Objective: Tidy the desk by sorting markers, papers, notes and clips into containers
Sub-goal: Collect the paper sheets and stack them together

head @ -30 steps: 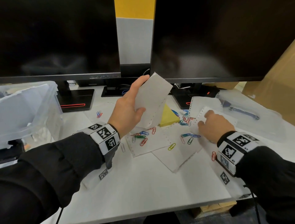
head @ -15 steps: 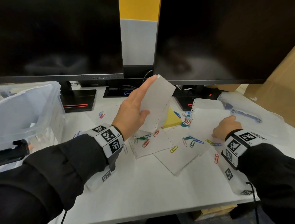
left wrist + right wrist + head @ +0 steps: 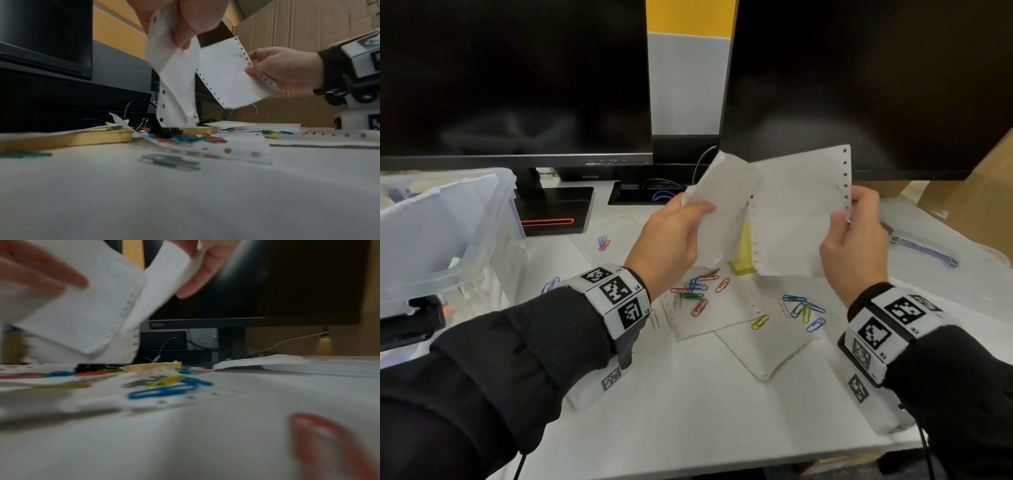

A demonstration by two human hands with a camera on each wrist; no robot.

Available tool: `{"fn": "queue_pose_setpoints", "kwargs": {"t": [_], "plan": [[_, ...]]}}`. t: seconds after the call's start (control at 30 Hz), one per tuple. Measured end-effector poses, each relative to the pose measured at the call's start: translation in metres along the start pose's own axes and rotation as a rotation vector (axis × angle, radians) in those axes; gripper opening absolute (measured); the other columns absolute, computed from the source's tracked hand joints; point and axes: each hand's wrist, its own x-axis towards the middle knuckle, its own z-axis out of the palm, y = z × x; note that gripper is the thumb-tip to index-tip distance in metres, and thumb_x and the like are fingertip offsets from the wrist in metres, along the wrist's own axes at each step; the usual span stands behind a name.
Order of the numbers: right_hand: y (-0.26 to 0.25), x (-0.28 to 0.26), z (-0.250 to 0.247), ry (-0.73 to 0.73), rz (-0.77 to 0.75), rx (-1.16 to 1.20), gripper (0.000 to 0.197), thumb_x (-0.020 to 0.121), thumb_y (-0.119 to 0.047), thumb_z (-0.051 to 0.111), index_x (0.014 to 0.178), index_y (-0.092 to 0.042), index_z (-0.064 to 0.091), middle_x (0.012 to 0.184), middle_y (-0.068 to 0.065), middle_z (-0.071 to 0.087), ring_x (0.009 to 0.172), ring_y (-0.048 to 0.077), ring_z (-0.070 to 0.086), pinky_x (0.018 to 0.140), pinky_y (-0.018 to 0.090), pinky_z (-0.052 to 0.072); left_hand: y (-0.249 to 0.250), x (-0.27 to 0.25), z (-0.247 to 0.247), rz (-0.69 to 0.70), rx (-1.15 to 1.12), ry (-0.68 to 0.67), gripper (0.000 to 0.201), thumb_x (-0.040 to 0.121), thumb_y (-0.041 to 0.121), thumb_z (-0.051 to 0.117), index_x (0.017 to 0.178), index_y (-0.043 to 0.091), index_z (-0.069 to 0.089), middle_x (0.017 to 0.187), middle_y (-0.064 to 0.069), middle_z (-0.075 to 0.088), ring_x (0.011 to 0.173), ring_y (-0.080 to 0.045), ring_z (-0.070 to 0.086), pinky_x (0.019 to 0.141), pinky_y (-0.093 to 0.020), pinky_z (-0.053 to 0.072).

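Note:
My left hand [image 3: 695,209] pinches a white paper [image 3: 726,205] upright above the desk; the same paper [image 3: 179,73] hangs below its fingers in the left wrist view. My right hand [image 3: 847,212] pinches the right edge of a perforated sheet [image 3: 798,212] held beside it, and the two sheets nearly touch. In the left wrist view the right hand [image 3: 283,69] grips that sheet [image 3: 226,73] by its hole strip. Coloured paper clips [image 3: 698,291] lie scattered on more papers [image 3: 767,346] below. A yellow sticky-note pad [image 3: 744,253] sits behind the clips.
A clear plastic bin [image 3: 448,222] stands at the left. Two dark monitors [image 3: 517,78] fill the back. A plastic bag with markers [image 3: 921,246] lies at the right, next to a cardboard box [image 3: 979,192]. A binder clip [image 3: 144,123] sits near the pad.
My right hand has lifted a perforated sheet off the desk and raised it up beside the paper in my left hand. The left hand's thumb has closed onto its paper.

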Motion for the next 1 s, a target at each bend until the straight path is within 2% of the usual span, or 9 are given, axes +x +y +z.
{"fn": "queue_pose_setpoints", "kwargs": {"t": [0.07,0.17,0.27,0.47,0.6,0.7,0.77,0.9,1.0], "plan": [[-0.008,-0.005,0.008,-0.031,-0.077,0.116,0.034,0.095,-0.004,0.040,0.129,-0.010,0.036,0.113,-0.006,0.053,0.096,0.006,0.055,0.068,0.001,0.046,0.001,0.000,0.000,-0.013,-0.010,0.022,0.037,0.094,0.025,0.050,0.130,0.015,0.052,0.136,-0.008,0.047,0.118,-0.023,0.050,0.096,-0.028,0.046],[-0.014,-0.007,0.015,-0.023,-0.149,0.186,0.036,0.095,-0.004,0.041,0.130,-0.010,0.034,0.116,-0.006,0.056,0.099,0.005,0.058,0.081,0.010,0.051,0.002,0.001,-0.001,-0.064,-0.016,0.010,0.054,0.089,0.045,0.052,0.134,0.017,0.045,0.139,-0.006,0.041,0.122,-0.020,0.045,0.095,-0.035,0.049],[-0.014,-0.006,0.015,0.015,-0.154,0.244,0.033,0.096,-0.004,0.040,0.128,-0.007,0.034,0.113,-0.004,0.059,0.098,0.003,0.059,0.080,0.009,0.051,0.000,0.002,-0.002,-0.141,-0.032,0.048,0.062,0.086,0.052,0.051,0.136,0.017,0.042,0.141,-0.004,0.038,0.124,-0.018,0.043,0.096,-0.035,0.049],[-0.022,-0.011,0.022,-0.075,-0.191,0.364,0.024,0.095,-0.001,0.041,0.112,-0.015,0.031,0.097,-0.018,0.056,0.089,-0.013,0.060,0.075,0.009,0.051,0.003,0.002,0.001,-0.011,-0.082,-0.017,0.054,0.087,0.046,0.051,0.134,0.019,0.046,0.139,0.000,0.046,0.126,-0.013,0.041,0.094,-0.018,0.035],[-0.025,-0.013,0.031,-0.171,-0.219,0.332,0.022,0.095,-0.013,0.045,0.112,-0.017,0.031,0.102,-0.005,0.063,0.090,0.001,0.064,0.073,0.016,0.053,-0.004,0.005,0.003,0.016,-0.053,0.076,0.039,0.092,0.035,0.051,0.117,0.006,0.059,0.120,-0.008,0.060,0.110,-0.019,0.052,0.080,-0.010,0.039],[-0.014,-0.003,0.031,-0.178,-0.118,0.024,0.030,0.095,-0.032,0.044,0.119,-0.016,0.037,0.092,-0.009,0.059,0.084,0.014,0.061,0.075,0.035,0.050,-0.005,0.005,0.004,0.009,-0.035,0.108,0.030,0.094,0.025,0.049,0.097,-0.003,0.056,0.100,-0.003,0.054,0.087,-0.015,0.050,0.068,0.005,0.037],[0.001,0.013,0.027,-0.169,0.022,-0.242,0.036,0.091,-0.031,0.050,0.121,-0.014,0.040,0.105,-0.002,0.057,0.093,0.022,0.058,0.078,0.038,0.045,-0.002,0.004,0.004,-0.010,-0.039,0.136,0.021,0.096,0.021,0.046,0.083,0.005,0.047,0.093,0.000,0.045,0.080,-0.013,0.044,0.064,0.007,0.034],[0.050,0.051,0.004,-0.194,0.440,-0.582,0.061,0.085,-0.025,0.060,0.133,-0.002,0.033,0.135,0.022,0.039,0.122,0.036,0.042,0.096,0.045,0.040,0.000,0.004,0.003,-0.007,-0.058,0.160,0.018,0.096,0.019,0.044,0.080,0.012,0.039,0.090,0.001,0.043,0.070,-0.007,0.041,0.063,0.005,0.034],[0.086,0.070,-0.007,-0.226,0.537,-0.705,0.070,0.084,-0.035,0.061,0.136,0.001,0.031,0.136,0.026,0.038,0.124,0.040,0.039,0.100,0.048,0.036,-0.001,0.004,0.003,-0.024,-0.075,0.143,0.017,0.095,0.021,0.048,0.082,0.014,0.039,0.080,0.009,0.041,0.067,0.001,0.042,0.061,0.003,0.036]]}}
